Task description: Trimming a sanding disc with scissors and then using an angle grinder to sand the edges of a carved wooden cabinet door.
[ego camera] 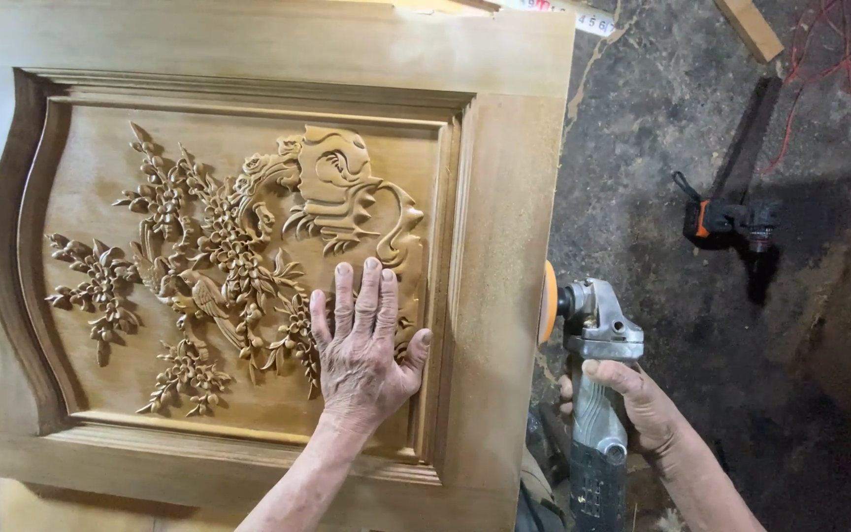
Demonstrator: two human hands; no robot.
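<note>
A wooden door panel (504, 197) with a carved relief of flowers, birds and scrolls (229, 256) lies flat before me. My left hand (361, 345) rests palm down, fingers spread, on the lower right of the carving. My right hand (632, 399) grips the grey body of an angle grinder (595, 394) just off the panel's right edge. Its orange sanding disc (548, 303) stands close beside that edge; whether it touches the wood I cannot tell.
To the right is a dark, dusty floor. A black and orange power tool (731, 219) lies there, with red wires (839, 69) behind it. A wooden offcut (749, 28) lies at the top.
</note>
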